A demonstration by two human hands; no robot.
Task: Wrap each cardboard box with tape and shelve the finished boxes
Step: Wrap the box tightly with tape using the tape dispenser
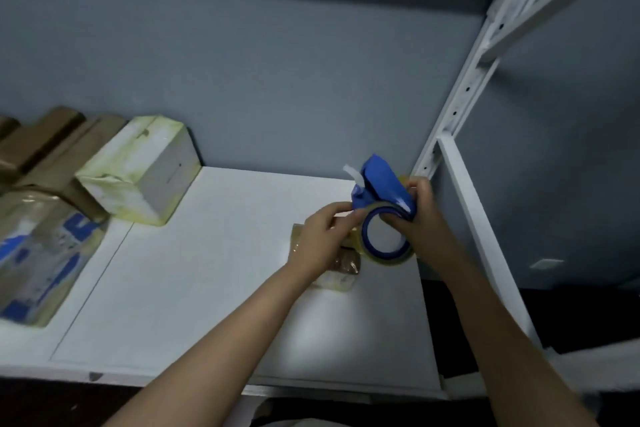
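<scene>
Head view: right hand (420,215) is gripping the blue tape dispenser (381,184) by its handle, fingers clenched round it. Left hand (322,236) is pinching at the rim of the tape roll (388,253), just left of the dispenser. I can't tell if it's actually catching the loose end.

Small box (343,270) is sitting on the white shelf (207,288) right below the dispenser, partly hidden under the left hand and already looking glossy with film.

Handling guess: the box is looking light, thin card, with corners that crush easily. The film is probably making it slippery, so I'm favouring a hold on opposite side faces, or a flat palm on top while pulling tape.

Well left of the dispenser, the shelf is carrying a white taped box (138,170), brown boxes (45,146) beyond it, and a blue-printed box (41,253) nearer the front edge. All are closed, so contents aren't showing.
</scene>
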